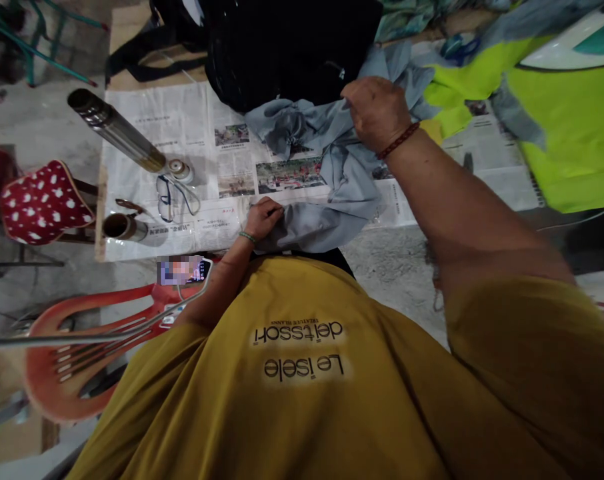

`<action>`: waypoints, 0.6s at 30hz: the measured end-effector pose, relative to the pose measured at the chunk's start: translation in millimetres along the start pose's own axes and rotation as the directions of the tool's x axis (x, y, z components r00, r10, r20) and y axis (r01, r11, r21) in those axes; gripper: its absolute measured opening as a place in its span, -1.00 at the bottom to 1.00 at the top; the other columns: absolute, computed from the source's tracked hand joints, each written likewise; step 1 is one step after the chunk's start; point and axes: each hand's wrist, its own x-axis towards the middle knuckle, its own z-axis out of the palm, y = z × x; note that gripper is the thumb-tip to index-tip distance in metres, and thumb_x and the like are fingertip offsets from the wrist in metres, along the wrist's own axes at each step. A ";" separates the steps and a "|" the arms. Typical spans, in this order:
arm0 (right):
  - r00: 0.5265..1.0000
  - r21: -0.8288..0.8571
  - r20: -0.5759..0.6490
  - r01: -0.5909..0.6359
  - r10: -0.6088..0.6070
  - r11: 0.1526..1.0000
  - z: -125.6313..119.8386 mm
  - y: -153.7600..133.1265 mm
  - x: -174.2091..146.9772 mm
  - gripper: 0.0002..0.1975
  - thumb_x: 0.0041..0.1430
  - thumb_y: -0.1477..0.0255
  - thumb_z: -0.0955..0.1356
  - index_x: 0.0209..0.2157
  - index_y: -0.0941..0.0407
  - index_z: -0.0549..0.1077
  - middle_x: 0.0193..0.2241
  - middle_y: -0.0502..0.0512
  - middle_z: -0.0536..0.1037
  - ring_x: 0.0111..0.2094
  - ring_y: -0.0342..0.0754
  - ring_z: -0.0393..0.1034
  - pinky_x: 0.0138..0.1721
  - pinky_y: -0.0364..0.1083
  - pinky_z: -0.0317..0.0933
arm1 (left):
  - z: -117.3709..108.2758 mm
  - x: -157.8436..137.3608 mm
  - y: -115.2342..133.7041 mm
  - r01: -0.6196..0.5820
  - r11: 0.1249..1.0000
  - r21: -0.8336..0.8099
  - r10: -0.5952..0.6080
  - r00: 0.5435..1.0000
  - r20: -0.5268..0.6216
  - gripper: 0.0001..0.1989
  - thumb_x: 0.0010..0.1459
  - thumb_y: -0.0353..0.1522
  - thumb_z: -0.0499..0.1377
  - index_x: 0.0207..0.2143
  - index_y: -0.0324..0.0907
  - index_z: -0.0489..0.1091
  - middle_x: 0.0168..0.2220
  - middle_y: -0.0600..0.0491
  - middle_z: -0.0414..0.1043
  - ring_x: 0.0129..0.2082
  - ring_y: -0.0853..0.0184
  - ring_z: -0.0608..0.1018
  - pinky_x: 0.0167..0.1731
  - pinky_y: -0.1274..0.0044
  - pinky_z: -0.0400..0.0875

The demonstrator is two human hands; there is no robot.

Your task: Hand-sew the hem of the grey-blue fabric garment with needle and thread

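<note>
A crumpled piece of grey cloth (332,223) stretches over the newspaper from the near table edge towards the back. My left hand (262,219), with a green bead bracelet, is closed on its near left end. Further back and to the right, my right hand (377,112) is curled into a fist over the same grey cloth. A dark red braided band circles that wrist. Its fingertips point away from me, so whatever it grips is hidden. Part of the cloth is bunched into a gathered knot left of my right hand.
Newspaper (209,160) covers the table. At left stand a steel flask (117,130), its lid, glasses (166,199) and a cup (125,227). A black bag (287,50) lies behind; an iron (577,43) rests on neon-yellow fabric (572,133). A phone (185,269) sits by a red chair (47,347).
</note>
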 end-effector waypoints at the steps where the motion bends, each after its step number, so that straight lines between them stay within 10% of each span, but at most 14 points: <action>1: 1.000 -0.029 0.005 -0.008 0.008 1.000 0.0 -1.1 0.0 -0.60 0.37 0.48 0.19 0.10 -0.10 0.47 0.15 0.05 0.53 0.26 0.11 0.34 0.36 0.18 0.12 | -0.1 0.0 0.5 0.006 1.000 -0.002 -0.006 1.000 -0.002 -0.87 0.21 -0.40 0.19 -0.38 -0.15 0.51 -0.34 0.03 0.51 -0.27 0.31 0.54 -0.17 0.49 0.48; 12: 0.962 0.053 0.156 -0.235 0.224 0.971 116.1 -76.8 -95.6 -0.63 0.42 0.43 0.14 0.09 0.13 0.45 0.04 0.24 0.58 0.06 0.06 0.47 0.07 -0.02 0.32 | 0.8 -1.3 1.4 -0.036 0.997 -0.062 0.033 0.998 -0.055 -0.86 0.22 -0.38 0.18 -0.35 -0.17 0.55 -0.32 0.01 0.54 -0.26 0.31 0.56 -0.16 0.47 0.48; 18: 0.906 -0.044 0.170 -0.387 0.388 0.921 128.6 -74.7 -123.8 -0.56 0.44 0.46 0.11 0.20 0.15 0.42 0.09 0.30 0.54 0.04 0.10 0.48 0.00 -0.05 0.32 | -5.9 4.9 8.7 -0.084 0.994 0.073 0.078 0.994 0.081 -0.86 0.24 -0.32 0.22 -0.29 -0.13 0.58 -0.28 0.01 0.58 -0.23 0.28 0.58 -0.11 0.42 0.45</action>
